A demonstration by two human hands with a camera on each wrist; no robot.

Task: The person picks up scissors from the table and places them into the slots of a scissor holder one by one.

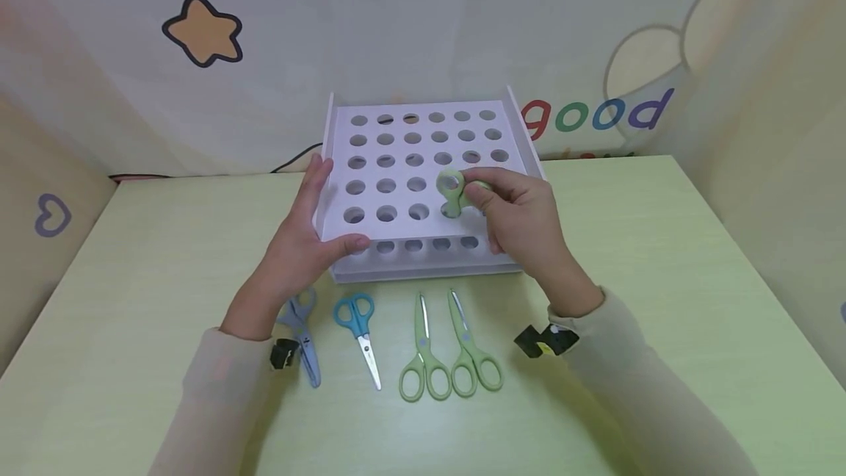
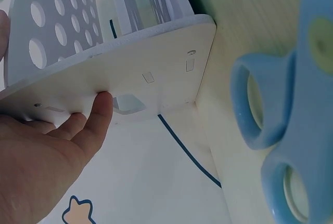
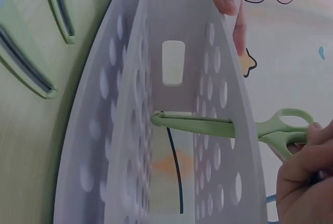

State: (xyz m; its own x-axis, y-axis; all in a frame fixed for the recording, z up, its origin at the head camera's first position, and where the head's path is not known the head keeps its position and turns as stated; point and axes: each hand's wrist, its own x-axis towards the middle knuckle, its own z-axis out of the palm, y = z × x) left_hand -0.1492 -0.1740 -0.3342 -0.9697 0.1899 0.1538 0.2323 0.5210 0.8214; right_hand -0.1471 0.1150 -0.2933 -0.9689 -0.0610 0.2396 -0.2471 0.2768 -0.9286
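A white rack (image 1: 399,150) with perforated shelves stands on the table. My left hand (image 1: 294,239) grips its left front corner, thumb over the front edge of the top shelf and fingers along the outside of the side panel. My right hand (image 1: 522,217) pinches one handle of green scissors (image 1: 453,199) at the right front part of the top shelf. In the right wrist view, the blades of these scissors (image 3: 200,126) pass down through a hole in the upper shelf, and their tip overlaps the lower shelf (image 3: 127,130). The handle rings stay above the shelf.
In front of the rack lie blue-violet scissors (image 1: 305,344), scissors with teal handles (image 1: 358,323) and two pairs of green scissors, one at left (image 1: 423,347) and one at right (image 1: 466,344). A patterned wall stands right behind. A dark cord (image 1: 296,159) runs behind the rack.
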